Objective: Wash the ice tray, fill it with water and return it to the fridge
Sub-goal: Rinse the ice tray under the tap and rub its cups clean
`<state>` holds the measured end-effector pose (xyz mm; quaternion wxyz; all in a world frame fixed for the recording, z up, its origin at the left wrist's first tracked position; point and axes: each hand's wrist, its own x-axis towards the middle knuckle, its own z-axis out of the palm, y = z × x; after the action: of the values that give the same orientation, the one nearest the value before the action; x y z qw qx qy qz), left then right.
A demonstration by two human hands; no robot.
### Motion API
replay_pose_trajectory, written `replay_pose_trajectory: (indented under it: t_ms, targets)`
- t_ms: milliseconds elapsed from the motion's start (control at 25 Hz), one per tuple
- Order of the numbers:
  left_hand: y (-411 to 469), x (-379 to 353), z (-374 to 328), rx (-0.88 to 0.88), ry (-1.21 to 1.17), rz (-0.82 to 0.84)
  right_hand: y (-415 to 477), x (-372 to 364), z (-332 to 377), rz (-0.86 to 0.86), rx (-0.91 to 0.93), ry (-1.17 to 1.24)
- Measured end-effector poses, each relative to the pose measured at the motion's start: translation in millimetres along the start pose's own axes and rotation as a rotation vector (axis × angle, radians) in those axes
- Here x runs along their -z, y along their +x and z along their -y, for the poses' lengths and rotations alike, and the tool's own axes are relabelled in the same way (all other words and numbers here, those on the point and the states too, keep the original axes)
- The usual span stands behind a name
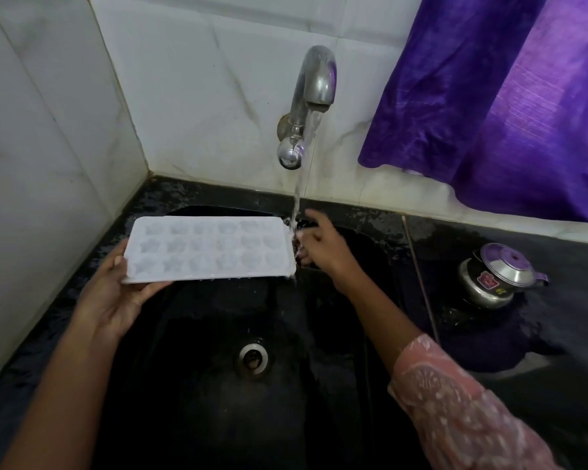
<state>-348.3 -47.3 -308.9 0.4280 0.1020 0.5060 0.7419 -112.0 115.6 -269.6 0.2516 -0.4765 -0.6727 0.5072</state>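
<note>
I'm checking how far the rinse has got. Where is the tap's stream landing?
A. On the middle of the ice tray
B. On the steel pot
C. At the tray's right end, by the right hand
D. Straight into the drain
C: the stream from the tap meets the ice tray at its right edge, beside the right hand.

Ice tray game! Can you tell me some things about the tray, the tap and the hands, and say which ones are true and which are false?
1. The left hand holds the ice tray by its left end. True.
2. The tap is turned off. False: water is running from it.
3. The stream lands at the tray's right edge, by the right hand. True.
4. The tray lies flat on the sink bottom. False: it is held up above the sink.
5. A red cup stands on the counter. False: a small steel pot with a lid stands there.
</note>
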Motion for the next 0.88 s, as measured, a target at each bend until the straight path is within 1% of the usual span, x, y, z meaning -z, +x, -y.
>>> replay_pose_trajectory:
  t_ms: [80,160,200,280,360,440,560,720,760,800,880]
  targets:
    - [-5.1,5.7,0.3,-0.012,0.007,0.004,19.9,12.8,20.9,-0.102,0.226,-0.331]
    - [-11.1,5.6,2.0,-0.018,0.019,0.018,41.3,18.7,46.3,-0.149,0.455,-0.711]
    - [-13.8,3.6,3.7,-0.018,0.022,0.022,52.1,19.1,57.9,-0.147,0.526,-0.888]
    - [-17.6,-0.5,7.8,-0.012,0.001,0.015,71.2,16.3,73.4,-0.121,0.589,-1.164]
    - [-20.8,-3.9,10.9,-0.006,-0.019,0.004,84.2,13.1,79.6,-0.124,0.667,-1.291]
    - [-22.4,-5.2,12.7,-0.012,-0.013,0.005,91.0,10.6,81.3,-0.126,0.711,-1.299]
    - [-23.5,-4.3,14.4,-0.017,-0.008,0.004,92.3,9.0,83.0,-0.161,0.717,-1.237]
    - [-25.6,-5.0,16.0,-0.004,-0.020,-0.016,84.8,8.7,84.8,-0.180,0.706,-1.237]
    - [-26.5,-6.0,16.5,0.004,-0.032,-0.028,80.6,9.5,86.1,-0.183,0.705,-1.200]
    - [-27.2,-7.4,17.2,0.013,-0.046,-0.039,78.0,10.9,85.0,-0.192,0.685,-1.104]
    - [-28.9,-11.2,18.3,0.027,-0.064,-0.047,66.8,16.5,77.2,-0.201,0.572,-0.784]
